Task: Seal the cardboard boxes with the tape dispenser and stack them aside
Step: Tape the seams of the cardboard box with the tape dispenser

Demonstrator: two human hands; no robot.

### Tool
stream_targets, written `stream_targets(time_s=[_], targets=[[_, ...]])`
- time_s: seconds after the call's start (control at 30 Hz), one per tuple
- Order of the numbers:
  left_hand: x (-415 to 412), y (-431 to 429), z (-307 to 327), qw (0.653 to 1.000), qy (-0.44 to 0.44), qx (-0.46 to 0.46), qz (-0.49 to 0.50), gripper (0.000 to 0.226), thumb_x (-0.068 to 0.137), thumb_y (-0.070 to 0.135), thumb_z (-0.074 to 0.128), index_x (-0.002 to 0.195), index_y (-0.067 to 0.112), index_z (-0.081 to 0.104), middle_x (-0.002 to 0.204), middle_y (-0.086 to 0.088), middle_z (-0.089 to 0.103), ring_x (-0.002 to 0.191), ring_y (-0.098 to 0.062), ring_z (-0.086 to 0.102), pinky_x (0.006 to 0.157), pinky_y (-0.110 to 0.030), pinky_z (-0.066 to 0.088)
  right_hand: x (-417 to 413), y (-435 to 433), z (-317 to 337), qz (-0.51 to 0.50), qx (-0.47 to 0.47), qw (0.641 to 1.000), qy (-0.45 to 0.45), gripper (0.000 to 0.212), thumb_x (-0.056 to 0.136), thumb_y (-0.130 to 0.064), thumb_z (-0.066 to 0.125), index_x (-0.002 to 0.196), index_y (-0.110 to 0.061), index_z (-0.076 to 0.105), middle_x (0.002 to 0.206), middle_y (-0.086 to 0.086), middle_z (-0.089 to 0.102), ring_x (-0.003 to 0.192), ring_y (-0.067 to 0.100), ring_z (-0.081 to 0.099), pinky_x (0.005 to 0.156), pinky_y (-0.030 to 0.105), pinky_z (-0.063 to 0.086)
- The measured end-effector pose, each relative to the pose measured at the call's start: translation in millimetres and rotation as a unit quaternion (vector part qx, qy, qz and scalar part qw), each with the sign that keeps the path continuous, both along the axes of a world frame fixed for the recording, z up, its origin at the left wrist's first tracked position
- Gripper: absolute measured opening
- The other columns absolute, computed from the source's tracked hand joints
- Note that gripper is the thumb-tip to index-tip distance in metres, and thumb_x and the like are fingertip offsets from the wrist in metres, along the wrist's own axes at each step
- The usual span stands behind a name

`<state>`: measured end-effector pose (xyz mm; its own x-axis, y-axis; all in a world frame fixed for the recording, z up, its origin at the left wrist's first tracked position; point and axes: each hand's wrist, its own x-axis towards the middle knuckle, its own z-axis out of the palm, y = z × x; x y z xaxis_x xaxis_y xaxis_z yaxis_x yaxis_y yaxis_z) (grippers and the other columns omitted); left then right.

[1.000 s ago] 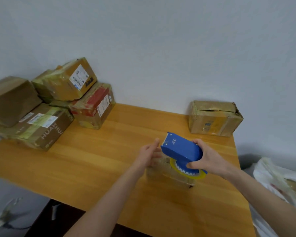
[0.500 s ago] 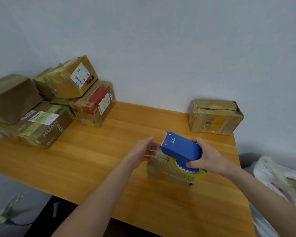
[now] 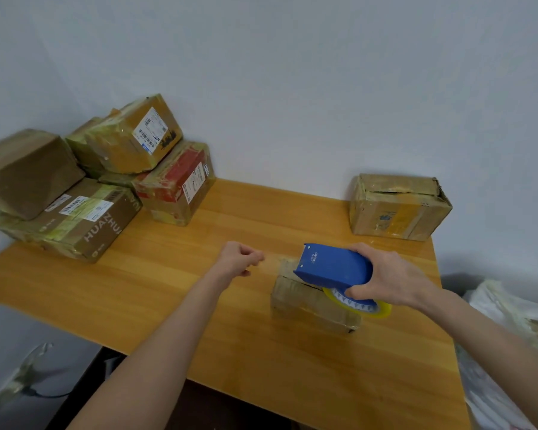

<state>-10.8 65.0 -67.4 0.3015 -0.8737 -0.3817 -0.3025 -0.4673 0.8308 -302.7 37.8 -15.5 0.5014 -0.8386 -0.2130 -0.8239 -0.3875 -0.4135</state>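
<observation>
A small flat cardboard box [image 3: 311, 308] lies on the wooden table [image 3: 199, 321], right of centre. My right hand [image 3: 389, 279] grips the blue tape dispenser [image 3: 333, 268] with its yellowish tape roll [image 3: 382, 311] and holds it on top of the box. My left hand [image 3: 239, 259] is left of the dispenser, just above the table, with its fingertips pinched on the end of a faint clear tape strip [image 3: 280, 259] stretched out from the dispenser's front. The dispenser hides most of the box's top.
A pile of several taped boxes [image 3: 106, 193] stands at the table's back left against the wall. One worn box [image 3: 398, 206] sits at the back right corner. White bags [image 3: 510, 336] lie beyond the table's right edge.
My left hand has left the box and moved left, drawing tape out from the dispenser. The dispenser and my right hand have stayed on the box.
</observation>
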Motion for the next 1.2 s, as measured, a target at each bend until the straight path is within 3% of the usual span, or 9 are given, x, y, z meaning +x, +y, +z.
stream_targets(time_s=[0.4,0.53,0.6,0.67,0.73,0.83,0.97,1.07,1.2], targets=[[-22.5,-2.5,-55.5,0.996,-0.092,0.022,0.001,0.024,0.090,0.030,0.066,0.092,0.007,0.073,0.083,-0.004,0.069,0.078,-0.018,0.063,0.079,-0.040,0.057,5.7,6.5,-7.5,0.001,-0.019,1.000,0.025,0.069,0.068,-0.054,0.071,0.127,-0.040,0.038,0.099,-0.012,0.058,0.083,0.011,0.059,0.068,0.031,0.056],[-32.1,6.5,-69.3,0.996,-0.024,0.080,-0.006,0.047,0.092,0.040,0.060,0.133,0.016,0.056,0.123,-0.007,0.063,0.098,-0.020,0.062,0.061,-0.031,0.056,8.7,5.0,-7.5,0.001,-0.026,0.999,0.024,0.068,0.070,-0.053,0.071,0.128,-0.037,0.039,0.101,-0.011,0.059,0.085,0.012,0.059,0.071,0.032,0.056],[-24.4,17.4,-72.4,0.985,-0.130,0.106,-0.041,0.061,0.091,0.045,0.060,0.143,0.020,0.044,0.139,-0.008,0.048,0.112,-0.025,0.056,0.066,-0.029,0.054,8.6,6.1,-8.3,-0.001,-0.027,0.999,0.023,0.068,0.070,-0.053,0.072,0.128,-0.037,0.039,0.101,-0.011,0.058,0.085,0.011,0.059,0.069,0.030,0.055],[-19.5,28.1,-74.8,0.972,-0.233,0.004,-0.026,0.051,0.094,0.037,0.057,0.141,0.019,0.047,0.139,-0.009,0.047,0.116,-0.023,0.054,0.089,-0.028,0.048,8.6,7.0,-9.3,-0.001,-0.036,0.999,0.017,0.068,0.070,-0.053,0.072,0.128,-0.037,0.040,0.099,-0.013,0.057,0.083,0.009,0.058,0.064,0.024,0.051],[-29.3,39.7,-68.4,0.956,-0.241,-0.164,-0.031,0.038,0.099,0.020,0.051,0.136,0.015,0.053,0.136,-0.005,0.052,0.120,-0.018,0.052,0.097,-0.018,0.038,10.4,6.7,-10.3,0.002,-0.038,0.999,0.013,0.067,0.070,-0.052,0.072,0.127,-0.037,0.041,0.098,-0.013,0.058,0.083,0.010,0.058,0.062,0.022,0.049],[-54.6,47.8,-57.0,0.921,-0.247,-0.253,-0.164,0.043,0.102,0.014,0.042,0.144,0.014,0.041,0.150,0.002,0.039,0.141,-0.008,0.027,0.112,-0.018,0.022,10.0,4.8,-9.4,0.000,-0.035,0.999,0.003,0.067,0.070,-0.052,0.073,0.128,-0.036,0.043,0.103,-0.010,0.060,0.086,0.013,0.060,0.070,0.031,0.054],[-59.8,50.8,-60.3,0.889,-0.294,-0.177,-0.303,0.056,0.103,0.040,0.028,0.154,0.022,0.011,0.161,0.005,0.007,0.148,-0.009,-0.003,0.117,-0.032,0.018,7.9,7.6,-6.6,0.011,-0.035,0.999,0.016,0.070,0.071,-0.060,0.070,0.130,-0.037,0.041,0.107,-0.011,0.059,0.091,0.012,0.058,0.074,0.031,0.054],[-56.8,50.7,-64.8,0.848,-0.376,-0.152,-0.341,0.067,0.097,0.056,0.014,0.154,0.023,0.001,0.161,0.004,0.000,0.146,-0.009,-0.012,0.121,-0.034,0.004,9.6,8.9,-4.6,0.020,-0.054,0.998,0.040,0.073,0.072,-0.065,0.066,0.133,-0.039,0.037,0.110,-0.012,0.059,0.092,0.012,0.057,0.068,0.026,0.048],[-55.0,47.7,-68.8,0.818,-0.436,-0.129,-0.351,0.064,0.100,0.053,0.014,0.153,0.022,-0.003,0.159,0.006,-0.009,0.140,-0.005,-0.021,0.120,-0.032,-0.003,7.3,6.8,0.6,0.024,-0.048,0.997,0.060,0.073,0.071,-0.064,0.065,0.135,-0.041,0.036,0.107,-0.014,0.058,0.090,0.011,0.057,0.062,0.024,0.045]])
